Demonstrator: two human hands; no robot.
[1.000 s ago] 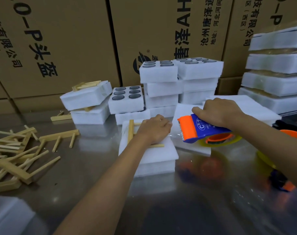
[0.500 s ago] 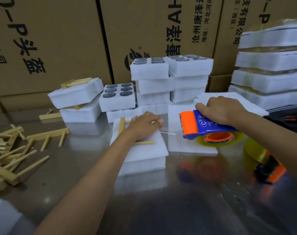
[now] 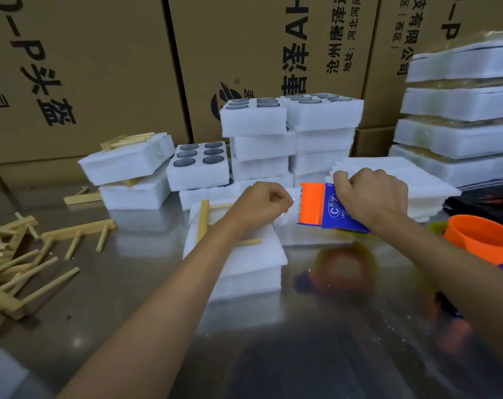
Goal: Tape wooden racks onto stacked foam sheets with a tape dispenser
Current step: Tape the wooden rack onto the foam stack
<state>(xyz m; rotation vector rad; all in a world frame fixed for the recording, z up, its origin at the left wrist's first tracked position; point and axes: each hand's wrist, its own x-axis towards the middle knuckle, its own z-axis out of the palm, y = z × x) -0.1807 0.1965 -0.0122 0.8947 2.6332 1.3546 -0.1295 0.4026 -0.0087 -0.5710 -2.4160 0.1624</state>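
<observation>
Head view: blue tape dispenser (image 3: 329, 208) (orange-nosed)

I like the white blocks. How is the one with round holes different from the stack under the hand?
The foam block with six holes shows dark round pockets on top; the foam stack under the left hand has a flat top with a wooden rack lying on it. The holed block sits raised on other foam; the stack rests directly on the shiny table. Both are white foam.
</observation>
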